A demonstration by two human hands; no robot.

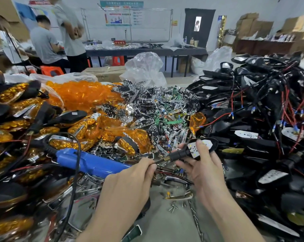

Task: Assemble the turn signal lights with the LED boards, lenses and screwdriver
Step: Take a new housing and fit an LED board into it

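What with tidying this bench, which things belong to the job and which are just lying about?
Job: turn signal in right hand; its wire, pinched by left hand; blue screwdriver; orange lenses; pile of boards.
Lying about: plastic bags; orange stool; cardboard box.

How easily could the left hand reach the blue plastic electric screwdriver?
Probably yes: the blue plastic electric screwdriver lies right beside the left hand, which must first release the thin wire it pinches.
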